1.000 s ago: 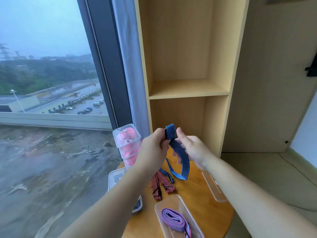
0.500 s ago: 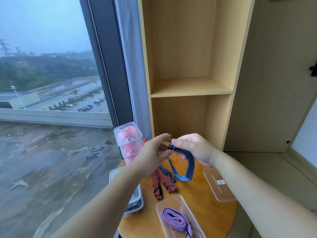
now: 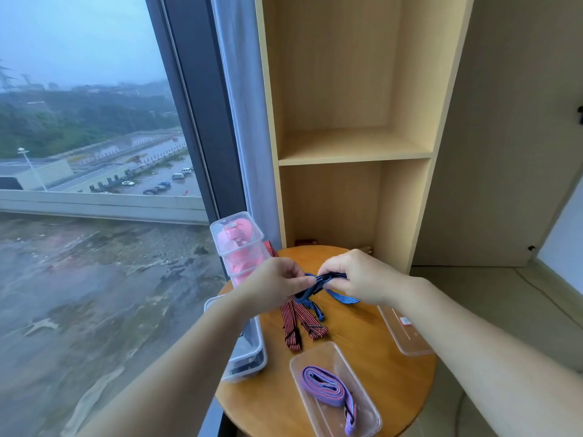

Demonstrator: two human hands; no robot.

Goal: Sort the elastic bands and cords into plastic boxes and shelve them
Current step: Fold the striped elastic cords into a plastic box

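Now both hands' fingers pinch the blue band between them.

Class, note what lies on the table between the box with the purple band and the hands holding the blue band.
The red striped bands lie there on the round table, as the head view shows.

Left hand and right hand pinch blue band.

Counts: round table, 1; loose lid, 1; purple band, 1; red band, 2; blue band, 2; clear box, 2, plus one pink-filled stack (its own number unclear).
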